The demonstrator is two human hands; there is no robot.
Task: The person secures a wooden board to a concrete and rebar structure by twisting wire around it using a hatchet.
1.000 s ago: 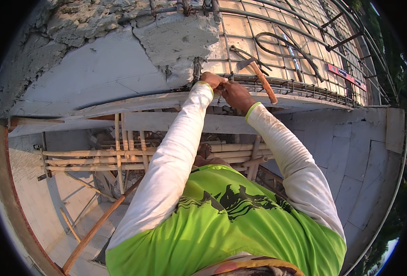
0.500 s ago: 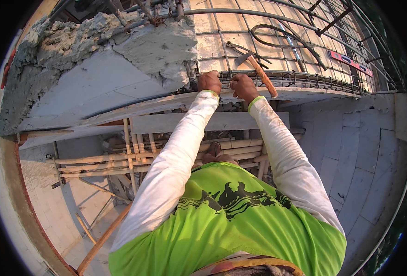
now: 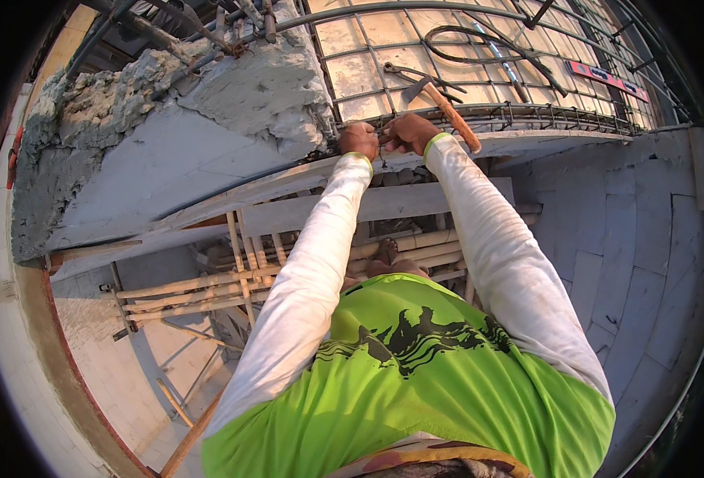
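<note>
At the near edge of the steel rebar mesh (image 3: 373, 70), just beside the broken concrete end, my two hands work close together. My left hand (image 3: 358, 139) is closed at the edge bars; whatever is in its fingers is hidden. My right hand (image 3: 410, 133) is bent inward with the fingers pinched next to the left one, and what they hold is too small to name. Right of my right hand lies a hammer-like tool (image 3: 453, 119) with an orange-brown wooden handle and a dark metal head. Behind it, dark long-handled pincers (image 3: 428, 78) rest on the mesh.
A looped dark cable (image 3: 440, 52), a blue-and-white rod (image 3: 498, 57) and a red spirit level (image 3: 607, 80) lie farther back on the mesh. Rough concrete (image 3: 248, 103) rises at left. Below me are bamboo poles (image 3: 193, 291) over a deep drop between pale block walls (image 3: 599, 263).
My right hand has moved left, closer to my left hand, and has turned inward. My left hand stays at the edge bars. The whole view has shifted slightly.
</note>
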